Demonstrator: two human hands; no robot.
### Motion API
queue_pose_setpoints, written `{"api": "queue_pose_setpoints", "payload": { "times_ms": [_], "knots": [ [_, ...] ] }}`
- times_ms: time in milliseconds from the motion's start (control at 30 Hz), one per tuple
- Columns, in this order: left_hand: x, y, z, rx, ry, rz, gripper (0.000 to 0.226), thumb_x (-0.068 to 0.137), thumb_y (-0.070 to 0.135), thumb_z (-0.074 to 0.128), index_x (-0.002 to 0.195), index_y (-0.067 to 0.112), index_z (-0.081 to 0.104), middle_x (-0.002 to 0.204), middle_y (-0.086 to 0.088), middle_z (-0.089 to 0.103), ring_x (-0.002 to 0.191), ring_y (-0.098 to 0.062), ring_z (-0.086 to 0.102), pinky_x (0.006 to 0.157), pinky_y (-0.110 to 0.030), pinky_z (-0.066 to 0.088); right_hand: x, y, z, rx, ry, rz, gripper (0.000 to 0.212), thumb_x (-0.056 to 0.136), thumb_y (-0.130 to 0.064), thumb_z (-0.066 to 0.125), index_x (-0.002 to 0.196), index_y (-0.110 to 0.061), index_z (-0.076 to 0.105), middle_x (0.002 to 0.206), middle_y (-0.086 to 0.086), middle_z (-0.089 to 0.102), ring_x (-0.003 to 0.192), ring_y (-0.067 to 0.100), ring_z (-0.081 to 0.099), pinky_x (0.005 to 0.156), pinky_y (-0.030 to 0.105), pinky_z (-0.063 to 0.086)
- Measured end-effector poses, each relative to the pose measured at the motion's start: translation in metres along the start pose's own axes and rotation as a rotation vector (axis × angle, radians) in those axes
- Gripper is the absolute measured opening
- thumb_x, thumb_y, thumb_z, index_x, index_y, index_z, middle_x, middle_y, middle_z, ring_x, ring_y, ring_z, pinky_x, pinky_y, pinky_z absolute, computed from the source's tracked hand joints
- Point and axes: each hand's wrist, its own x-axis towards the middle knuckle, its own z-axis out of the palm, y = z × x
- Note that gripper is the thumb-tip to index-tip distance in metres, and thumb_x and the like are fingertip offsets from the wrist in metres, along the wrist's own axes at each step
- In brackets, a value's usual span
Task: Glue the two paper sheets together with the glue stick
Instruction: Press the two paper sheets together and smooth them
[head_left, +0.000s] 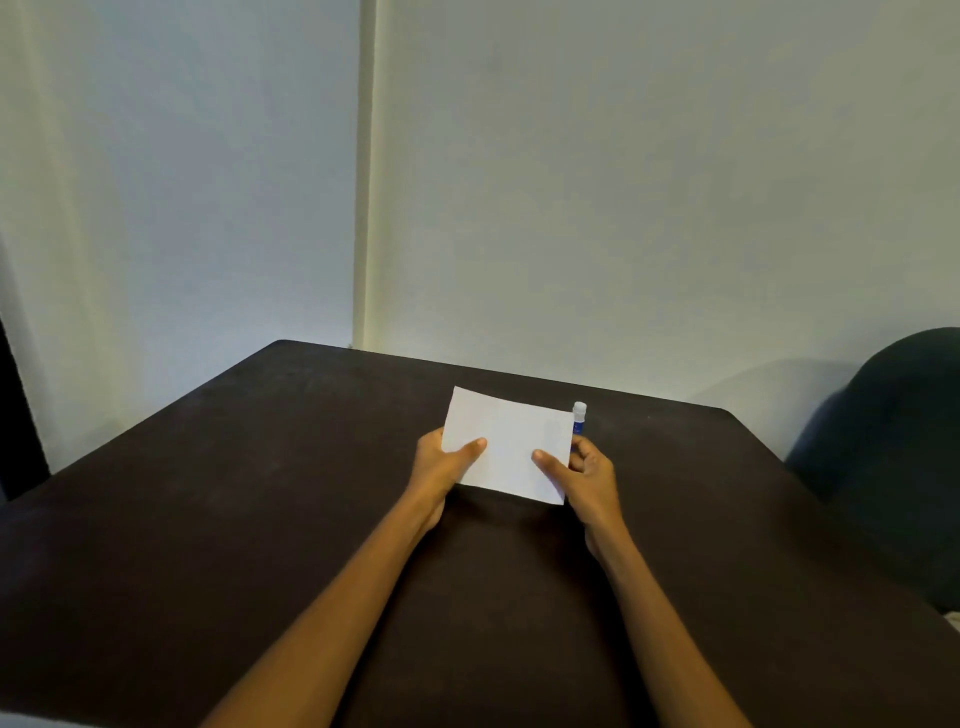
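Both of my hands hold a white paper sheet (511, 441) just above the dark table (260, 519), near its far middle. My left hand (447, 462) pinches the sheet's left edge, thumb on top. My right hand (584, 475) grips the right edge, thumb on top. A glue stick (579, 418), blue with a white cap, stands upright right behind the sheet's far right corner, close to my right fingers. I cannot tell whether one sheet or two stacked sheets are held; only one white face shows.
Pale walls meet in a corner behind the table's far edge. A dark rounded chair back (893, 441) sits past the table's right edge. A dark vertical strip (13, 405) shows at the far left.
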Motion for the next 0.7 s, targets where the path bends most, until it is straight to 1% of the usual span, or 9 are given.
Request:
{"api": "queue_pose_setpoints", "payload": {
  "times_ms": [67, 133, 200, 300, 333, 433, 500, 600, 700],
  "knots": [
    [-0.0002, -0.0001, 0.0016, 0.020, 0.028, 0.011, 0.029, 0.088, 0.021, 0.062, 0.113, 0.008, 0.061, 0.100, -0.004, 0.069, 0.091, -0.017, 0.066, 0.077, -0.031, 0.055, 0.0000, -0.0004, 0.0006, -0.001, 0.000, 0.032, 0.011, 0.084, -0.024, 0.068, 0.095, -0.025, 0.065, 0.099, -0.002, 0.073, 0.089, 0.017, 0.071, 0.073, 0.026, 0.057],
    [-0.0008, 0.0005, 0.0037, 0.023, 0.064, 0.011, 0.023, 0.093, 0.031, 0.054, 0.099, 0.012, 0.064, 0.091, -0.001, 0.069, 0.084, -0.014, 0.066, 0.070, -0.026, 0.055, 0.0007, 0.0004, 0.0006, -0.027, 0.041, 0.056, 0.026, 0.091, -0.029, 0.059, 0.095, -0.004, 0.065, 0.105, 0.020, 0.069, 0.098, 0.037, 0.065, 0.077, 0.034, 0.051],
    [-0.0001, 0.0011, 0.0030, 0.017, 0.095, 0.041, 0.023, 0.092, 0.036, 0.053, 0.085, 0.017, 0.064, 0.082, 0.002, 0.070, 0.075, -0.011, 0.067, 0.059, -0.021, 0.054, 0.0012, 0.0012, 0.0007, -0.038, 0.038, 0.073, 0.035, 0.093, -0.032, 0.054, 0.093, 0.002, 0.062, 0.107, 0.026, 0.065, 0.099, 0.041, 0.062, 0.076, 0.039, 0.050],
    [0.0012, 0.0013, -0.0005, 0.045, 0.070, 0.076, 0.012, 0.084, 0.029, 0.067, 0.089, 0.018, 0.065, 0.089, -0.001, 0.072, 0.078, -0.011, 0.068, 0.056, -0.021, 0.054, 0.0012, 0.0007, -0.0001, -0.041, 0.005, 0.074, 0.013, 0.087, -0.034, 0.062, 0.086, -0.022, 0.066, 0.101, 0.006, 0.072, 0.085, 0.016, 0.070, 0.066, 0.026, 0.055],
    [0.0015, 0.0007, -0.0006, 0.078, 0.048, 0.069, 0.016, 0.081, 0.025, 0.070, 0.095, 0.017, 0.065, 0.092, -0.001, 0.071, 0.080, -0.012, 0.068, 0.057, -0.021, 0.054, 0.0001, -0.0006, 0.0004, -0.041, -0.001, 0.071, 0.009, 0.083, -0.034, 0.068, 0.087, -0.027, 0.064, 0.098, -0.003, 0.072, 0.082, 0.010, 0.070, 0.062, 0.021, 0.054],
    [0.0015, -0.0025, 0.0022, 0.156, 0.026, 0.097, 0.019, 0.081, 0.022, 0.071, 0.098, 0.015, 0.067, 0.087, 0.002, 0.071, 0.077, -0.011, 0.069, 0.054, -0.019, 0.053, 0.0021, 0.0016, 0.0000, -0.071, 0.026, 0.074, 0.023, 0.078, -0.033, 0.073, 0.094, -0.031, 0.057, 0.088, -0.021, 0.062, 0.078, 0.003, 0.064, 0.055, 0.012, 0.049],
    [0.0026, -0.0043, 0.0038, 0.190, 0.037, 0.132, 0.015, 0.084, 0.026, 0.067, 0.091, 0.013, 0.068, 0.086, -0.003, 0.072, 0.076, -0.016, 0.069, 0.056, -0.024, 0.053, 0.0021, 0.0009, 0.0013, -0.086, 0.065, 0.104, 0.013, 0.085, -0.037, 0.064, 0.090, -0.029, 0.054, 0.082, -0.020, 0.059, 0.071, 0.001, 0.060, 0.047, 0.007, 0.044],
    [0.0048, -0.0049, 0.0032, 0.302, 0.087, 0.177, 0.026, 0.087, 0.034, 0.061, 0.076, 0.010, 0.064, 0.080, -0.008, 0.071, 0.071, -0.020, 0.067, 0.057, -0.028, 0.048, 0.0009, -0.0028, 0.0031, -0.048, 0.103, 0.142, 0.025, 0.092, -0.043, 0.050, 0.077, -0.024, 0.056, 0.076, -0.012, 0.064, 0.065, 0.004, 0.063, 0.045, 0.009, 0.043],
    [0.0066, -0.0055, 0.0001, 0.364, 0.187, 0.189, 0.036, 0.090, 0.039, 0.055, 0.062, 0.016, 0.052, 0.065, -0.001, 0.061, 0.060, -0.015, 0.057, 0.056, -0.029, 0.042, -0.0001, -0.0044, -0.0009, -0.044, 0.056, 0.097, 0.019, 0.090, -0.040, 0.057, 0.081, -0.023, 0.061, 0.080, -0.009, 0.066, 0.066, 0.001, 0.065, 0.049, 0.008, 0.045]
  ]
}}
